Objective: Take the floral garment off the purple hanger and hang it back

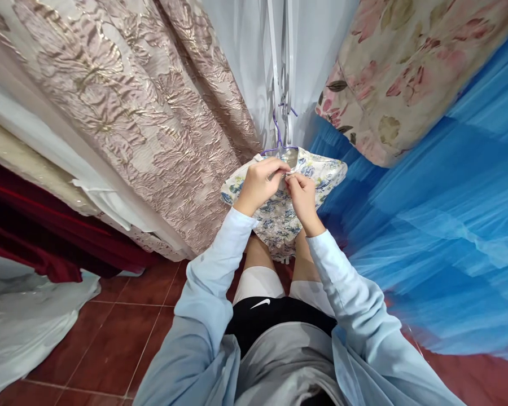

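Observation:
A short-sleeved white shirt [275, 223] with a blue and yellow floral print hangs in front of me on a purple hanger [278, 135]. At the shirt's neckline, my left hand [263, 179] is closed, its fingertips pinching the collar edge. Close against it, my right hand [301, 194] also pinches the collar edge at the front opening. The fingertips of both hands nearly meet, and any small fastening between them is too small to make out. The lower part of the shirt hangs in front of my legs.
Pink brocade cloth [152, 113] hangs on the left, beside dark red velvet [46, 225]. On the right hang a floral fabric [406, 73] and blue tulle [449, 225]. White metal bars [290, 62] stand behind the hanger. The floor [122, 332] is red tile.

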The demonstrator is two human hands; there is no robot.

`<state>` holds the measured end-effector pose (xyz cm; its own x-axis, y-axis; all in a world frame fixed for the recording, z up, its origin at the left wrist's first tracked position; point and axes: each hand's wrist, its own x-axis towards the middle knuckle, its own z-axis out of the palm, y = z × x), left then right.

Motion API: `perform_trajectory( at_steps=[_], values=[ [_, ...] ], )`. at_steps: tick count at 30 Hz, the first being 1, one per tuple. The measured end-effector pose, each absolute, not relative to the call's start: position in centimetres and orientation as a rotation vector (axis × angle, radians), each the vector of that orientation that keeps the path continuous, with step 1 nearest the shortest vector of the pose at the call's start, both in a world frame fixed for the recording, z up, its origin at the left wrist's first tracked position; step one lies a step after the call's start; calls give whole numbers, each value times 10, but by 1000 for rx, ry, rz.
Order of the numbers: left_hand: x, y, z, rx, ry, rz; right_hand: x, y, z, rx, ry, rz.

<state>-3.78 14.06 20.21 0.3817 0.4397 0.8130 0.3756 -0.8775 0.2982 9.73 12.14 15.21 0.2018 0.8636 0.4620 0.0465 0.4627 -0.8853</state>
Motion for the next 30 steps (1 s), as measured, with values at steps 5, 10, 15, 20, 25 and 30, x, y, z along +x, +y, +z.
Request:
perform_trajectory(
  at_steps=[5, 10, 15, 20, 25, 30],
  values=[
    [-58, 150, 225, 2480, 787, 1664, 96, 122, 114, -1052, -1135, 912],
    [-125, 195, 229, 2143, 935, 1899, 98, 100, 89, -1143, -1213, 924],
    [-186, 224, 163, 1589, 1116, 1998, 85, 92, 97, -1041, -1391, 951],
    [-179, 190, 75, 1111, 1226, 1933, 74, 94, 87, -1079, -1435, 949],
    [-135, 131, 8, 1190, 1261, 1863, 97, 84, 59, -1140, -1272, 925],
    [-87, 76, -31, 1563, 1243, 1631, 122, 70, 34, -1228, -1228, 936]
  ],
)
